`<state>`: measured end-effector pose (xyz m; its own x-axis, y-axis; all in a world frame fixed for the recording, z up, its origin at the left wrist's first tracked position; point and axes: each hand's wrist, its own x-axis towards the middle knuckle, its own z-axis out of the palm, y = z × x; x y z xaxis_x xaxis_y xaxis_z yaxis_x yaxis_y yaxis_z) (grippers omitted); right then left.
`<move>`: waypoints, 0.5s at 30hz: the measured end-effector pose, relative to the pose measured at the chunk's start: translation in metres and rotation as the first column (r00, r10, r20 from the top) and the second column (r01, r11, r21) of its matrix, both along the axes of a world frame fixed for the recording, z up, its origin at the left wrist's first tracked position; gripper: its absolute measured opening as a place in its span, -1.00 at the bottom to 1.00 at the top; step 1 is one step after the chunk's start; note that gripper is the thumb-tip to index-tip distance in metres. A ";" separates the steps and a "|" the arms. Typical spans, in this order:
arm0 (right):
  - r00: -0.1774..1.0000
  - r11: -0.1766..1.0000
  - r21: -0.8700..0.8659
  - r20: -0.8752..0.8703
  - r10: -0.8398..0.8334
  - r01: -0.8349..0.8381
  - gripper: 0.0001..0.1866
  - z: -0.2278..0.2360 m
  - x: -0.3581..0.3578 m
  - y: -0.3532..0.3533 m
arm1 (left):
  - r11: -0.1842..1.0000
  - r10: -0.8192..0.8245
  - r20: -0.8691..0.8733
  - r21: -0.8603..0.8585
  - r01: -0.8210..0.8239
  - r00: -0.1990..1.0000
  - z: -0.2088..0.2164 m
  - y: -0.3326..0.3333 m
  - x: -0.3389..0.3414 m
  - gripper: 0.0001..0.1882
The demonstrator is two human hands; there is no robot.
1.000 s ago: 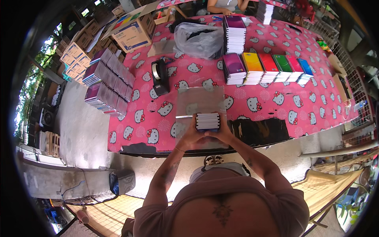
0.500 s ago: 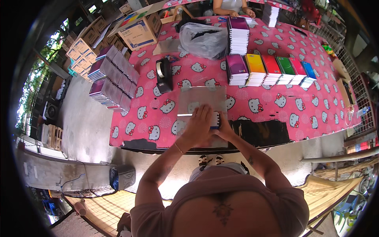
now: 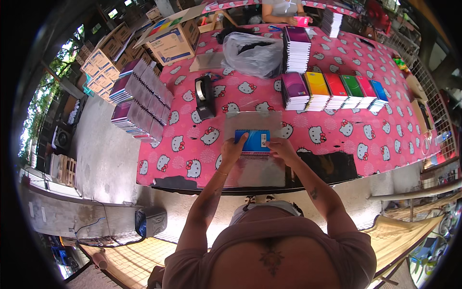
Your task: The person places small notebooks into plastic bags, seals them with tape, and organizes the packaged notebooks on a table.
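Note:
A blue spiral notebook point(image 3: 252, 141) lies between my hands, its cover up and the wire binding along the far edge. My left hand point(image 3: 234, 148) grips its left side, with the thumb on the cover. At the notebook's right end, my right hand point(image 3: 283, 148) has its fingers closed on the edge, by a white label point(image 3: 263, 140). Under the notebook, a clear plastic sheet point(image 3: 262, 173) is spread on the tabletop, reaching toward the near edge. A black tape dispenser point(image 3: 205, 98) stands left of the sheet.
Rows of coloured spiral notebooks point(image 3: 332, 91) stand on the pink patterned tablecloth point(image 3: 317, 132) at right, near a tall stack point(image 3: 297, 50). Wrapped notebook stacks point(image 3: 142, 101) sit at left. A plastic bag point(image 3: 252, 53) and cardboard box point(image 3: 173, 43) lie farther back. Across the table, a person point(image 3: 284, 12) holds something pink.
My left hand, earlier flat over the notebook, has moved to its left side. The blue cover now shows fully, with both hands at its ends. The person opposite now holds a pink thing.

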<state>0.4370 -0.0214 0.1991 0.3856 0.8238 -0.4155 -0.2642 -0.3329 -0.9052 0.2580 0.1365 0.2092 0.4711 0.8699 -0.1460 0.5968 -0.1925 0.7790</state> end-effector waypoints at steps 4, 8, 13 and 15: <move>0.987 0.990 -0.140 0.159 -0.012 0.034 -0.56 0.006 -0.004 0.013 | 0.969 0.039 -0.160 0.247 0.002 0.986 -0.007 0.007 0.004 -0.12; 0.989 0.983 -0.161 0.134 -0.067 0.088 -0.59 0.002 -0.004 0.011 | 0.965 0.026 -0.170 0.262 0.020 0.985 -0.011 0.008 0.006 -0.12; 0.893 0.909 0.123 -0.280 -0.353 0.398 -0.75 -0.034 0.004 -0.013 | 1.000 0.012 0.129 -0.006 -0.011 0.992 -0.019 0.020 -0.008 -0.27; 0.917 0.988 0.048 0.368 -0.151 0.144 -0.81 -0.024 -0.021 -0.030 | 0.993 0.113 0.205 -0.054 -0.104 0.972 -0.043 0.022 -0.059 -0.49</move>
<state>0.4163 -0.0514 0.1748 0.6265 0.7521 -0.2043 0.0458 -0.2973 -0.9537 0.1988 0.1589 0.1659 0.3978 0.9128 -0.0927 0.4369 -0.0996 0.8940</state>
